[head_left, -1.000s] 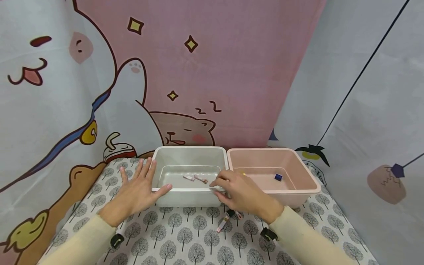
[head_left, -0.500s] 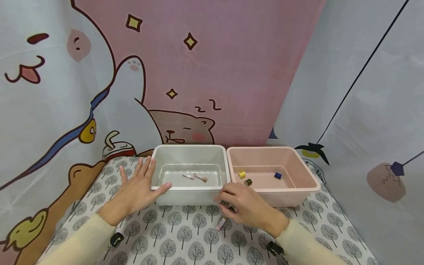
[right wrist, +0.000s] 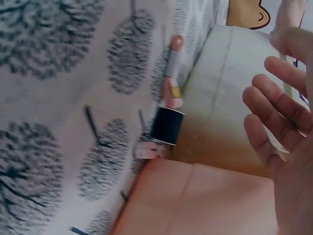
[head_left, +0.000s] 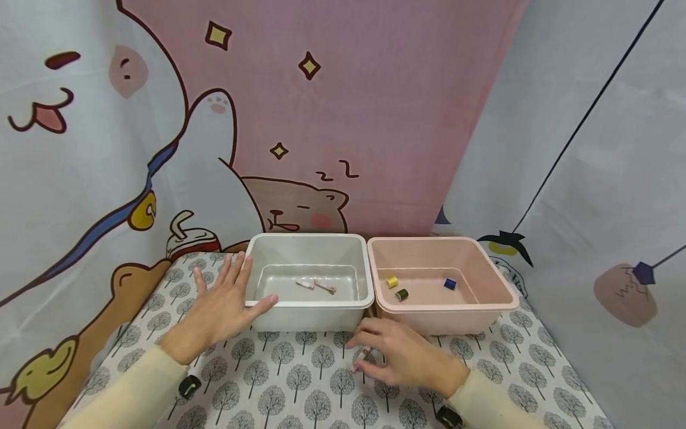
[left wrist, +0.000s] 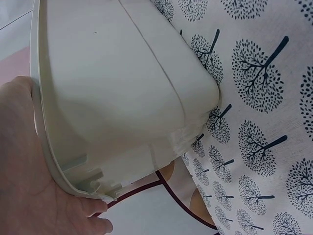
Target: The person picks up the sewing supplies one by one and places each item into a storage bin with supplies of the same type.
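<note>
My left hand [head_left: 222, 310] lies with spread fingers against the left end of the white bin [head_left: 311, 319]; in the left wrist view it touches the bin's rim [left wrist: 46, 142]. My right hand [head_left: 399, 354] hovers in front of the bins, fingers loosely bent and holding nothing. Under its fingertips lies a pink floss skein [head_left: 362, 355]. The right wrist view shows that skein [right wrist: 172, 68] beside a black thread spool [right wrist: 167, 126], with a second pink skein [right wrist: 148, 150] just past the spool. In the head view the hand hides the spool.
Two pale pink skeins [head_left: 324, 287] lie inside the white bin. The pink bin [head_left: 439, 322] stands beside it, holding a yellow spool [head_left: 392, 281], a dark green spool [head_left: 402, 295] and a navy spool [head_left: 449, 284]. A tree-print cloth [head_left: 300, 381] covers the table.
My right hand has come away from the white bin's front rim and moved down toward the table over the loose skein. My left hand has stayed in place.
</note>
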{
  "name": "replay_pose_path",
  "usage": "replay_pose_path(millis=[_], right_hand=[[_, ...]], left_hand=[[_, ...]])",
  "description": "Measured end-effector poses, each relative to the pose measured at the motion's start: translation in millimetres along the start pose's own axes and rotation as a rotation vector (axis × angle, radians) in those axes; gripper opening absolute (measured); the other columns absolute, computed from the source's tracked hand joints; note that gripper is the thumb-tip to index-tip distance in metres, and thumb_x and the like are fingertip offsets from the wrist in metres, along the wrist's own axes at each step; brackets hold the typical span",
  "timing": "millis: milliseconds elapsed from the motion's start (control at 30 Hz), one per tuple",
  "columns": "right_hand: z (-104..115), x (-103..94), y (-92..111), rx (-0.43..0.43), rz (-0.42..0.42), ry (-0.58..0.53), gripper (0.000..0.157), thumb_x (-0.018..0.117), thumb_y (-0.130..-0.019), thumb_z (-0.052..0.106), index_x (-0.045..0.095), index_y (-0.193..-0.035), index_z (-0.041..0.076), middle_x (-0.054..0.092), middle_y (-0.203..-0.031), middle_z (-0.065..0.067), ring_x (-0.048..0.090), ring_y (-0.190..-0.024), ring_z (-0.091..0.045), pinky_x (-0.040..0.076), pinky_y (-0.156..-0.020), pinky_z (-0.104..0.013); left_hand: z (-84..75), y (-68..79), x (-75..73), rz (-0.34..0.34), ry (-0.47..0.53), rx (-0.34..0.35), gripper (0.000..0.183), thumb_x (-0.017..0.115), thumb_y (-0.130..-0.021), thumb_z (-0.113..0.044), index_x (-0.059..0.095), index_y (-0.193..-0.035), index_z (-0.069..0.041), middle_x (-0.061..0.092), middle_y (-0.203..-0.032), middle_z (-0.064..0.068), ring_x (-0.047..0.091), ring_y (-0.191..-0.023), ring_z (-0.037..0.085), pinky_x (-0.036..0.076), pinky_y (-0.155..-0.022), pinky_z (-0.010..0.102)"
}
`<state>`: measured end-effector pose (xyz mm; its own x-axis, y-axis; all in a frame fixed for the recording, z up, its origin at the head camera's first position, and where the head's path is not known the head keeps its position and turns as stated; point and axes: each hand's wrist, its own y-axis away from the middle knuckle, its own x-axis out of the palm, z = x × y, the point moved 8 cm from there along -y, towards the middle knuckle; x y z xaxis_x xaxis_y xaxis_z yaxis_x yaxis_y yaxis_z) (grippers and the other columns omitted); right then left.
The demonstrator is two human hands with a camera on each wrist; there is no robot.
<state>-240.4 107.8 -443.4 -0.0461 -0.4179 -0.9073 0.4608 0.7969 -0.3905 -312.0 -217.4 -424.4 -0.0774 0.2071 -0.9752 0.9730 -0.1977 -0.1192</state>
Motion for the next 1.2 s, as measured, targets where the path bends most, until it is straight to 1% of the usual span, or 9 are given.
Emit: replay_pose_path(millis=[100,200,400,600,733,900,1033,1133,1200], right_hand=[[-4.4,10.1,5.5,0.045,0.064,-0.040,0.035,0.091,-0.103,0.038,0.083,-0.134,0.024,0.076,-0.130,0.013,0.074,-0.115,-0.003,0.066,-0.103,-0.025],[-8.3,18.0,10.0,0.059,0.097,-0.056,0.041,0.091,-0.103,0.043,0.082,-0.138,0.024,0.076,-0.133,0.012,0.074,-0.120,-0.005,0.066,-0.107,-0.029],[-19.0,32.0,18.4,0.099,0.173,-0.034,0.052,0.091,-0.100,0.051,0.078,-0.145,0.029,0.074,-0.142,0.012,0.072,-0.131,-0.010,0.065,-0.115,-0.037],[-28.3,45.3,24.4,0.159,0.260,-0.026,0.061,0.093,-0.097,0.049,0.073,-0.152,0.032,0.070,-0.154,0.007,0.070,-0.142,-0.016,0.062,-0.122,-0.043],[-31.5,53.1,28.5,0.197,0.301,-0.044,0.062,0.092,-0.099,0.045,0.070,-0.156,0.033,0.068,-0.161,0.005,0.069,-0.143,-0.016,0.061,-0.124,-0.047],[-33.0,57.5,28.2,0.187,0.309,-0.018,0.056,0.089,-0.103,0.041,0.071,-0.155,0.033,0.068,-0.160,0.006,0.069,-0.145,-0.017,0.061,-0.124,-0.046],[-33.2,58.9,26.0,0.163,0.297,0.016,0.050,0.086,-0.105,0.036,0.073,-0.153,0.030,0.070,-0.157,0.005,0.069,-0.146,-0.018,0.061,-0.124,-0.044],[-30.6,57.8,23.0,0.127,0.266,0.043,0.046,0.087,-0.105,0.030,0.075,-0.149,0.028,0.073,-0.151,0.005,0.070,-0.140,-0.016,0.063,-0.120,-0.040],[-28.1,56.3,20.4,0.094,0.232,0.056,0.043,0.089,-0.104,0.025,0.078,-0.145,0.026,0.075,-0.144,0.006,0.072,-0.133,-0.014,0.065,-0.116,-0.036]], left_hand=[[-0.4,-0.4,0.0,0.002,-0.001,0.000,0.117,0.043,-0.110,-0.088,0.017,-0.186,-0.002,0.007,-0.196,0.021,0.004,-0.183,0.053,-0.018,-0.128,0.095],[-0.6,-0.5,-0.1,0.006,0.005,-0.002,0.117,0.044,-0.111,-0.087,0.017,-0.186,-0.002,0.007,-0.196,0.021,0.004,-0.183,0.053,-0.019,-0.128,0.095],[-0.6,-0.9,0.1,0.015,0.007,-0.005,0.116,0.045,-0.111,-0.086,0.015,-0.186,-0.003,0.005,-0.196,0.021,0.003,-0.183,0.053,-0.019,-0.128,0.094],[-0.1,-1.3,-0.4,0.014,-0.005,-0.004,0.117,0.041,-0.111,-0.089,0.015,-0.186,-0.003,0.005,-0.196,0.021,0.004,-0.183,0.053,-0.019,-0.127,0.095],[0.0,-0.7,0.8,0.020,-0.008,-0.003,0.119,0.039,-0.110,-0.091,0.014,-0.186,-0.003,0.005,-0.196,0.020,0.004,-0.183,0.053,-0.018,-0.127,0.095],[0.5,-0.4,1.2,0.016,-0.008,-0.003,0.119,0.039,-0.110,-0.090,0.015,-0.186,-0.003,0.005,-0.197,0.020,0.004,-0.183,0.053,-0.019,-0.127,0.095],[0.4,-0.5,1.1,0.012,-0.004,-0.003,0.118,0.041,-0.110,-0.089,0.015,-0.186,-0.003,0.005,-0.197,0.020,0.004,-0.183,0.053,-0.019,-0.127,0.095],[0.1,-0.7,1.0,0.013,-0.004,-0.002,0.118,0.041,-0.110,-0.090,0.016,-0.186,-0.003,0.005,-0.197,0.020,0.003,-0.183,0.053,-0.019,-0.127,0.095],[-0.2,-0.6,0.9,0.013,-0.003,-0.002,0.118,0.041,-0.110,-0.090,0.016,-0.186,-0.003,0.005,-0.197,0.020,0.004,-0.183,0.053,-0.019,-0.127,0.095]])
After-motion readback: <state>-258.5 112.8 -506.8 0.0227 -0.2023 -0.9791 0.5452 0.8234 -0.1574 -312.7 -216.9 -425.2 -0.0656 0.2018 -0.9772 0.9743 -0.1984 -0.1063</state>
